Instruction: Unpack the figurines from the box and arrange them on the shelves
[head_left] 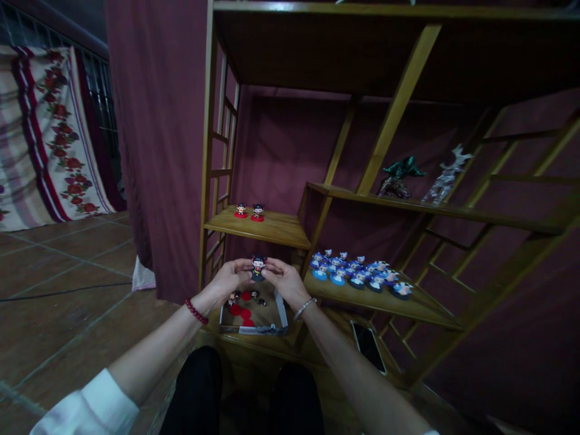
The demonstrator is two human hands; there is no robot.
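Note:
Both my hands hold one small dark figurine upright above an open box. My left hand pinches it from the left side, and my right hand grips it from the right. Below them, the shallow box holds several small figurines and red round pieces. Two figurines on red bases, one at the left and one beside it, stand on the small wooden shelf beyond my hands.
Several blue and purple figurines stand in rows on the lower right shelf. A green ornament and a clear one are on the shelf above. A phone lies at the lower right. A purple curtain hangs left.

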